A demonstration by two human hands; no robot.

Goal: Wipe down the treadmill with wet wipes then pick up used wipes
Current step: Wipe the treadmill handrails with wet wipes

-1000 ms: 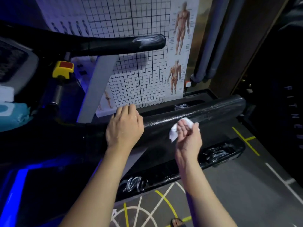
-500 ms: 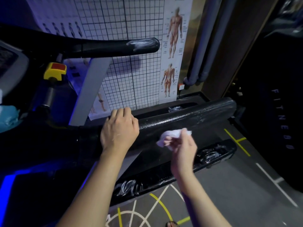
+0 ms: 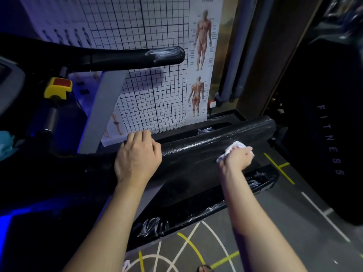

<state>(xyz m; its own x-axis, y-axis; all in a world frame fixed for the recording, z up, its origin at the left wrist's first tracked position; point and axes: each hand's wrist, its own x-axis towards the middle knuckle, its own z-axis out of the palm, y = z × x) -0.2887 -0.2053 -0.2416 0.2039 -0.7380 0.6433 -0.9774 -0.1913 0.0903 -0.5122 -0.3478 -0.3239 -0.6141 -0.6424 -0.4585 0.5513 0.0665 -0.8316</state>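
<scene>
The black treadmill handrail [image 3: 212,146] runs from the middle to the right and glistens wet. My left hand [image 3: 137,156] rests on top of it with fingers curled over the far side. My right hand [image 3: 237,158] grips a crumpled white wet wipe [image 3: 233,148] and presses it against the rail near its right end. A second black handrail [image 3: 137,55] higher up shows wet streaks at its tip. A teal wipes pack [image 3: 5,144] lies at the far left edge, mostly cut off.
A yellow and red safety stop [image 3: 58,88] sits on the console at left. Behind the rails hangs a grid poster with anatomy charts [image 3: 200,65]. The treadmill's side rail [image 3: 206,209] lies below, over a grey floor [image 3: 275,222] with painted lines. Dark equipment [image 3: 330,134] stands at right.
My right hand has moved right and away with the wipe, from in front of the rail onto its surface near the end. My left hand has stayed on the rail.
</scene>
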